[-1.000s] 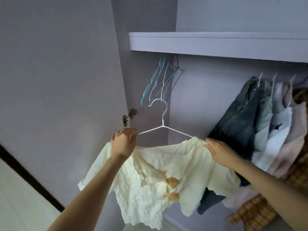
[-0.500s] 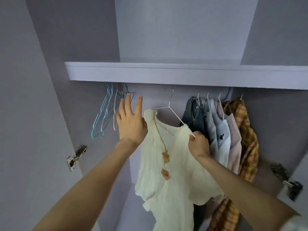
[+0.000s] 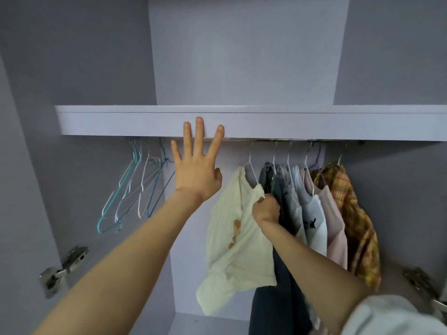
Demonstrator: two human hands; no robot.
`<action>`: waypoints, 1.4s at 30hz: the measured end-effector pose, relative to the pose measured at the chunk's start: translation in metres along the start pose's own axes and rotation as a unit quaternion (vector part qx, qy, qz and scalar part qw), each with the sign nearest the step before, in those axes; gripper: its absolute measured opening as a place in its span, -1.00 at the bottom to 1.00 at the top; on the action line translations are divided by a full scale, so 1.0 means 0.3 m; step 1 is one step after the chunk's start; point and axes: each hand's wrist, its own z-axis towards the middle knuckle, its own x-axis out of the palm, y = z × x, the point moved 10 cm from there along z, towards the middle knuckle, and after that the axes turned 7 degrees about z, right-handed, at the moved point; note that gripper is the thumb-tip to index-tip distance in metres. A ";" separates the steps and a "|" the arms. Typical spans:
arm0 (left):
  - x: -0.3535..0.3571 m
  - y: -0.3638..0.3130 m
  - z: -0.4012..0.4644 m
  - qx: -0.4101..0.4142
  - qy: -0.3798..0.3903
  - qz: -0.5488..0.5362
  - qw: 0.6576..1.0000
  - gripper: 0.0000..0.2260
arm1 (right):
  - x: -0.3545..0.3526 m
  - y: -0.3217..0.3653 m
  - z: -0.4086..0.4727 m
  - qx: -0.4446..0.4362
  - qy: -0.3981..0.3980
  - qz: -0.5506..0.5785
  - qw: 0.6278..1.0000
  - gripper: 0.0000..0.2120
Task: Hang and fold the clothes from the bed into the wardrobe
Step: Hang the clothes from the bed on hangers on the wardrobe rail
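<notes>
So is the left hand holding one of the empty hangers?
No, the left hand is open with fingers spread, beside the empty hangers, touching none.

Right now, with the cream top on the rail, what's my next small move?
Probably let go with the right hand: it pinches the cream top, whose white hanger seems hooked on the rail. The left hand is open.

Two bare forearms reach into view, with no watch, ring or bracelet on either. The left hand (image 3: 196,175) shows short, plain nails on its fingers (image 3: 199,131). The right hand (image 3: 266,209) is likewise unadorned; a pale grey-white sleeve (image 3: 391,315) covers that upper arm.
</notes>
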 end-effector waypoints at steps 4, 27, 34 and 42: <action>-0.009 -0.004 -0.010 0.000 0.035 -0.007 0.999 -0.19 | 0.031 0.001 -0.045 0.003 0.020 0.011 1.000 -0.68; 0.017 0.264 -0.901 -0.240 0.285 -0.172 0.912 -0.51 | 0.090 -0.075 -0.746 -0.133 0.364 -0.108 0.915 -0.71; -0.229 0.452 -1.564 -0.472 0.268 -0.126 0.831 -0.66 | 0.308 -0.189 -1.287 -0.147 0.589 -0.107 0.788 -0.74; -0.824 0.394 -2.358 -0.706 0.212 -0.006 0.676 -0.71 | 0.277 -0.335 -2.181 -0.177 0.819 -0.134 0.530 -0.76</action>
